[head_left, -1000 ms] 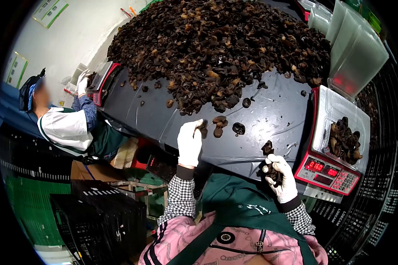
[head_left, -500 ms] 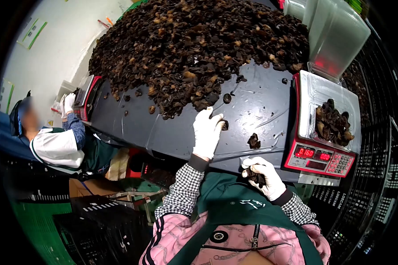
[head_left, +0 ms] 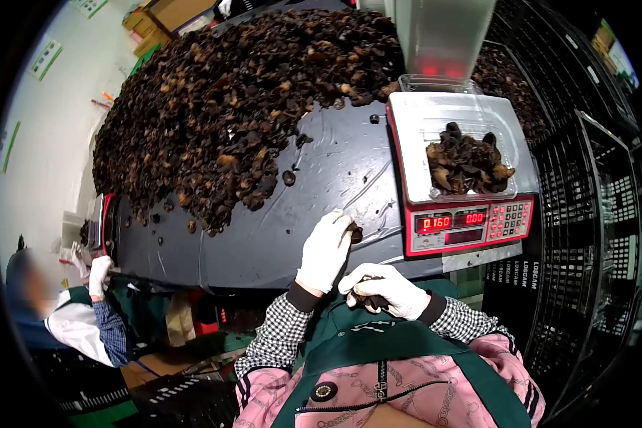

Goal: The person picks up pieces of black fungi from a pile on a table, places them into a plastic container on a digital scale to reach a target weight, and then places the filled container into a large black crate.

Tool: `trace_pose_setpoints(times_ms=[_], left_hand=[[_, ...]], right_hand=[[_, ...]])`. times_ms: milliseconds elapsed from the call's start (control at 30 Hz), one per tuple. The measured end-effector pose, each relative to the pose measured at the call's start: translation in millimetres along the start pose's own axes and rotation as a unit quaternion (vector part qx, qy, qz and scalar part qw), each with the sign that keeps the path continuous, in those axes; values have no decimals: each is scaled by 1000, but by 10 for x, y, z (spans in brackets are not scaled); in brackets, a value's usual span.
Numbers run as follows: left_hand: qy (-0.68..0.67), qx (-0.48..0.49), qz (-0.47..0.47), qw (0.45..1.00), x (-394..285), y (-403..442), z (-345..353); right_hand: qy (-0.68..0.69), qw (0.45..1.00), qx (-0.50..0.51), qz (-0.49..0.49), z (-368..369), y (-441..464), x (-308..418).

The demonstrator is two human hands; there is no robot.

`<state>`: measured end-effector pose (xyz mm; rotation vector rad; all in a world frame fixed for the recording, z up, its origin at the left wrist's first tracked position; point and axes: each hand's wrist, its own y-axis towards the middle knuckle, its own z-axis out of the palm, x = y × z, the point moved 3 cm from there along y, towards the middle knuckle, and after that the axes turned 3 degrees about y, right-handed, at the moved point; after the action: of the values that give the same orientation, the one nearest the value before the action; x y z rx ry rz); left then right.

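Note:
Gloved in white, my left hand is at the table's front edge, its fingers closed on a dark mushroom piece. My right hand is just right of it and lower, curled around several dark mushroom pieces in front of my apron. A large heap of dark mushrooms covers the back and left of the table. To the right, a red and silver scale bears a clear plastic tray with mushrooms in it; its display reads 0.160.
Stacked clear containers stand behind the scale. Black crates line the right side. At the left, a co-worker is beside another scale. Cardboard boxes are at the back left.
The view has swung right, bringing the scale nearer the centre. My hands have come closer together, and the loose pieces near the front edge have been gathered up. The co-worker's hands have moved apart.

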<state>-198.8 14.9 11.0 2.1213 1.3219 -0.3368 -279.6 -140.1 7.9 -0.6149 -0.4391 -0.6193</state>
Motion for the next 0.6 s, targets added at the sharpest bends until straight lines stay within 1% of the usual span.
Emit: trace_pose_setpoints(times_ms=[33,67,100,133,200,233,267,300,333,367,400,433,467,500,567,600], left_hand=[[39,7,-9,999,-10,-23,84],[41,6,0,999,5,-27,106],[42,3,11,999,35,-13,92],[-2,50,-46,998,49,4,65],[-34,23,-46,998,84,25,71],[-50,11,-48,998,114,26,82],[-63,8,-67,996,132,27,85],[-82,10,-84,993,145,30,89],[-101,12,-101,990,154,33,90],[-119,15,-118,986,159,50,88],[-118,22,-136,983,112,109,40],[-131,2,-125,984,68,173,8],[-143,-18,-115,983,33,235,-21],[-155,-40,-106,981,-7,303,-60],[-199,-45,-144,968,-78,457,-135],[-196,-57,-143,969,-39,526,-134]], right_hand=[[-6,1000,8,7,24,-62,60],[-16,1000,4,-8,-67,-64,0],[-15,999,9,-51,-58,-118,37],[-33,997,-11,-63,-21,-212,180],[-79,990,-63,-98,62,-476,549],[-109,982,-83,-130,64,-618,749],[-141,957,-118,-224,89,-731,936],[-170,932,-143,-285,104,-871,1167],[-258,868,-200,-375,90,-985,1380],[-333,792,-214,-465,18,-1076,1570],[-360,737,-252,-512,-20,-1147,1736],[-383,686,-276,-554,-15,-1178,1911],[-414,651,-311,-555,-33,-1200,2060],[-482,579,-332,-568,-158,-1175,2176],[-557,494,-335,-578,-223,-1055,2377],[-596,461,-320,-574,-288,-970,2454]])
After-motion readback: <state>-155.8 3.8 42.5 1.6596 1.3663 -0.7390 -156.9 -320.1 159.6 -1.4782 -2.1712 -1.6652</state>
